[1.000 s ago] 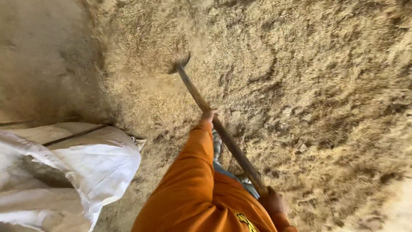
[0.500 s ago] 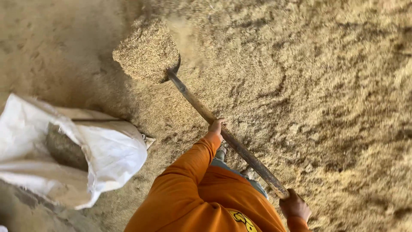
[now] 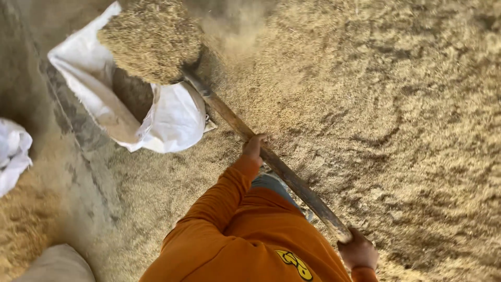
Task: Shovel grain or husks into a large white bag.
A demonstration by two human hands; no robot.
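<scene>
Shovel (image 3: 271,162): long wooden handle, blade hidden under a heaped load of straw-coloured chaff (image 3: 148,39), raised over the open mouth of a white sack (image 3: 172,117). Left hand (image 3: 254,146) closed around the mid-shaft; right hand (image 3: 359,252) closed on the handle's end. Orange sleeve (image 3: 219,198) on the left arm. Loose chaff covers the floor (image 3: 396,104). Second white sack (image 3: 13,154) at the left edge.

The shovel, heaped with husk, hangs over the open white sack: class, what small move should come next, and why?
Probably tip the shovel so its load drops into the white sack. The heaped blade hangs right over the sack's open mouth, with the left hand mid-shaft and the right hand at the handle's end.
</scene>
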